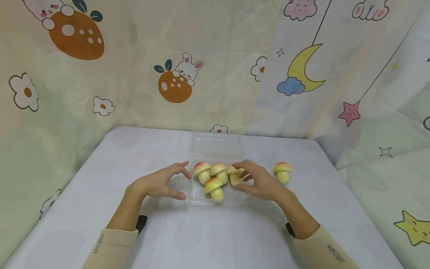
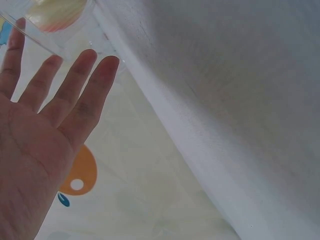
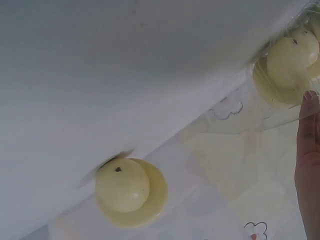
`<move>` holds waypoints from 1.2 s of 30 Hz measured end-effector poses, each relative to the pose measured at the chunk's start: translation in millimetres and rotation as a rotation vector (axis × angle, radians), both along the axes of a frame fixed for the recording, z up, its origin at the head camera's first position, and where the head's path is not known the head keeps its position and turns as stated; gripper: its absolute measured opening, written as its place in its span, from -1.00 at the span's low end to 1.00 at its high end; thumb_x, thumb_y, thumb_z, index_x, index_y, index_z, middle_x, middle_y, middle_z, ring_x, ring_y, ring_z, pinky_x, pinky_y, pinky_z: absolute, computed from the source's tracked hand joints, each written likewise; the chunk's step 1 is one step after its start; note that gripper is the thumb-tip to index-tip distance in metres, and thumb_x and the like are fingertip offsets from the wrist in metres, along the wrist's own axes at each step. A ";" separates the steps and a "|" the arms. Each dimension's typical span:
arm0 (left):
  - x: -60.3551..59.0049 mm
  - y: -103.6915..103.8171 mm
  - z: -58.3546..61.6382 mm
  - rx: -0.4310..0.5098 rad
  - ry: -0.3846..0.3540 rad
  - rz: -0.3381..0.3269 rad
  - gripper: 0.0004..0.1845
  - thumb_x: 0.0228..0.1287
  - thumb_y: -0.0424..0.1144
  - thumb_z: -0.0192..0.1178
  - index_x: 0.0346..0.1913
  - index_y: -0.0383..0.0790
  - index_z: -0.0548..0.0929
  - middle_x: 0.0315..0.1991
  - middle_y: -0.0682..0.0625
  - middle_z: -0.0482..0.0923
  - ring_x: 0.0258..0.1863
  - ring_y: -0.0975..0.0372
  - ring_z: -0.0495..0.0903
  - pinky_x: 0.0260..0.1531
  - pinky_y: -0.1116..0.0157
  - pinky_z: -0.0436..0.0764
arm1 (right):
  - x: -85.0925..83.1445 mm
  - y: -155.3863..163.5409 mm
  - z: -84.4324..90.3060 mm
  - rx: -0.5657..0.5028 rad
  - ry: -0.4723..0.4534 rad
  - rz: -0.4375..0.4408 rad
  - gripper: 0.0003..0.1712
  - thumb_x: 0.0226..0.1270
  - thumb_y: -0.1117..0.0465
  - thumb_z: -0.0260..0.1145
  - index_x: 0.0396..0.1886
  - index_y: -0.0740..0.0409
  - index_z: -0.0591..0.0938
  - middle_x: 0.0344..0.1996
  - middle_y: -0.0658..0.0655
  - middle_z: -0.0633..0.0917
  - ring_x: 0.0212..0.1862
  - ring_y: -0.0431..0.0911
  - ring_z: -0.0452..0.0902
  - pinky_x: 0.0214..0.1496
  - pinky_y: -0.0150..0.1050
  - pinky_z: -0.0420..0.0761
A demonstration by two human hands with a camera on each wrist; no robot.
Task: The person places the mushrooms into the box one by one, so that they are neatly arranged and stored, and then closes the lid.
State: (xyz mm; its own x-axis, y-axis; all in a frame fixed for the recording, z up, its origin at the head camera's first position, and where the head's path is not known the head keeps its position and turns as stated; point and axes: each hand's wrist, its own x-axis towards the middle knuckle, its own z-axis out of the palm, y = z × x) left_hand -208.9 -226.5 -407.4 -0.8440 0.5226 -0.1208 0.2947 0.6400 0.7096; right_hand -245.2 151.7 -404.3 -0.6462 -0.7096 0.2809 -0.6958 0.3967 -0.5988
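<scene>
The head view takes in the whole tabletop [image 1: 201, 239]: a clear container [image 1: 196, 195] lies with its lid [image 1: 217, 145] folded back, and four yellow mushroom-shaped pieces [image 1: 215, 190] sit inside it. A lone mushroom [image 1: 283, 172] stands cap up on the tabletop, well to the right; only the right wrist view reveals the small dark mark on the end of its stem.

The left hand [image 1: 163, 182] is at the container's left side, thumb well apart from the fingers, holding nothing; the left wrist view adds its palm and outstretched fingers, with a red-streaked cap beyond. The right hand [image 1: 258, 181] is at the rightmost piece in the container, fingers and thumb parted. Clear plastic blurs this spot in the right wrist view, so I cannot tell whether they touch it.
</scene>
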 end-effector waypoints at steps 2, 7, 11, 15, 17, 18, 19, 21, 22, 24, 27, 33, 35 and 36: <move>0.0 0.0 0.3 0.000 0.000 -0.001 -0.35 0.08 0.10 0.56 0.21 0.04 0.55 0.67 0.02 -0.04 0.61 -0.06 0.05 0.50 -0.19 0.15 | -1.1 3.7 -1.1 -0.009 0.028 0.007 -0.32 0.29 0.22 0.53 0.36 0.14 0.49 0.17 0.20 0.60 0.04 0.08 0.68 0.05 -0.04 0.73; 0.4 0.5 0.1 0.002 -0.001 0.002 -0.35 0.07 0.09 0.56 0.21 0.03 0.55 0.67 0.02 -0.04 0.61 -0.06 0.04 0.50 -0.20 0.15 | -3.2 13.4 2.9 -0.006 0.067 -0.012 -0.35 0.29 0.23 0.52 0.35 0.11 0.50 0.18 0.18 0.60 0.17 0.10 0.60 0.16 -0.01 0.67; 0.5 0.2 -1.0 -0.006 0.004 0.000 -0.34 0.08 0.12 0.56 0.22 0.05 0.55 0.67 0.02 -0.03 0.61 -0.05 0.05 0.50 -0.19 0.15 | -4.2 23.1 5.8 0.011 0.111 -0.065 -0.35 0.28 0.21 0.53 0.34 0.09 0.52 0.18 0.10 0.61 0.20 0.05 0.56 0.21 -0.02 0.64; -0.2 0.1 -0.9 -0.010 0.011 -0.004 -0.34 0.08 0.12 0.55 0.22 0.05 0.55 0.67 0.02 -0.03 0.62 -0.05 0.04 0.50 -0.18 0.15 | -4.9 33.7 6.6 0.021 0.146 -0.110 -0.36 0.27 0.19 0.54 0.32 0.08 0.53 0.17 0.01 0.61 0.19 0.02 0.56 0.20 0.00 0.64; -0.2 -0.4 -0.6 -0.011 0.010 -0.003 -0.34 0.08 0.12 0.56 0.22 0.06 0.55 0.67 0.02 -0.03 0.62 -0.04 0.04 0.50 -0.18 0.15 | -4.8 38.6 6.9 0.032 0.152 -0.126 -0.36 0.27 0.17 0.54 0.32 0.07 0.53 0.17 0.00 0.61 0.19 -0.01 0.56 0.19 -0.01 0.65; -0.1 -0.6 -0.3 -0.011 0.008 -0.002 -0.35 0.09 0.11 0.56 0.22 0.06 0.55 0.67 0.03 -0.04 0.62 -0.04 0.03 0.50 -0.18 0.15 | -4.9 41.1 6.9 0.038 0.154 -0.131 -0.36 0.28 0.17 0.54 0.33 0.07 0.53 0.17 0.01 0.61 0.19 -0.01 0.56 0.18 -0.03 0.65; 0.1 -0.9 -0.1 -0.012 0.006 0.000 -0.35 0.09 0.11 0.56 0.22 0.07 0.55 0.67 0.04 -0.04 0.62 -0.04 0.04 0.50 -0.18 0.15 | -4.9 43.5 6.7 0.046 0.157 -0.138 -0.35 0.28 0.17 0.54 0.33 0.07 0.53 0.18 0.01 0.61 0.19 -0.03 0.55 0.17 -0.04 0.66; 0.7 -1.5 0.1 -0.012 0.001 0.003 -0.35 0.09 0.11 0.55 0.22 0.08 0.55 0.67 0.05 -0.04 0.62 -0.04 0.04 0.50 -0.19 0.16 | -4.8 47.9 6.7 0.062 0.164 -0.151 -0.34 0.27 0.16 0.55 0.34 0.07 0.52 0.19 0.00 0.60 0.20 -0.04 0.55 0.18 -0.04 0.65; 0.8 -1.4 0.5 -0.012 0.000 0.003 -0.35 0.09 0.11 0.55 0.22 0.08 0.55 0.68 0.05 -0.05 0.62 -0.04 0.04 0.50 -0.19 0.16 | -4.8 50.5 6.5 0.067 0.171 -0.157 -0.33 0.27 0.16 0.55 0.34 0.08 0.52 0.20 0.00 0.60 0.20 -0.04 0.55 0.18 -0.03 0.65; 0.9 -1.4 0.9 -0.010 -0.005 0.005 -0.35 0.09 0.11 0.55 0.22 0.08 0.55 0.68 0.05 -0.05 0.61 -0.04 0.04 0.49 -0.19 0.16 | -5.1 55.2 6.2 0.074 0.188 -0.171 -0.33 0.26 0.17 0.55 0.34 0.09 0.53 0.20 0.01 0.60 0.20 -0.03 0.56 0.18 0.00 0.64; 1.0 -1.6 0.7 -0.011 -0.006 0.006 -0.35 0.08 0.11 0.56 0.22 0.08 0.55 0.68 0.03 -0.05 0.61 -0.05 0.04 0.49 -0.20 0.15 | -5.5 61.1 6.1 0.072 0.201 -0.185 -0.33 0.24 0.18 0.56 0.32 0.10 0.54 0.20 0.00 0.60 0.21 -0.03 0.56 0.19 0.04 0.63; -0.2 -1.1 -0.3 -0.009 0.003 -0.001 -0.34 0.08 0.12 0.55 0.23 0.06 0.55 0.67 0.01 -0.04 0.61 -0.05 0.06 0.49 -0.20 0.16 | -6.4 73.2 2.9 0.072 0.198 -0.232 -0.34 0.25 0.16 0.56 0.32 0.03 0.54 0.20 -0.05 0.60 0.22 -0.08 0.55 0.21 -0.05 0.62; -0.6 -0.6 -0.1 -0.007 0.005 -0.006 -0.34 0.09 0.12 0.55 0.22 0.05 0.55 0.67 0.00 -0.04 0.61 -0.06 0.06 0.49 -0.20 0.16 | -6.7 77.3 1.3 0.076 0.194 -0.245 -0.35 0.26 0.15 0.55 0.33 0.02 0.54 0.19 -0.05 0.59 0.19 -0.08 0.56 0.19 -0.04 0.63; -0.7 -0.5 0.0 -0.005 0.005 -0.008 -0.34 0.09 0.12 0.55 0.22 0.04 0.55 0.67 0.00 -0.03 0.61 -0.07 0.06 0.49 -0.20 0.16 | -7.0 79.3 0.5 0.076 0.188 -0.249 -0.36 0.27 0.16 0.55 0.33 0.01 0.54 0.19 -0.05 0.59 0.18 -0.07 0.56 0.19 -0.02 0.63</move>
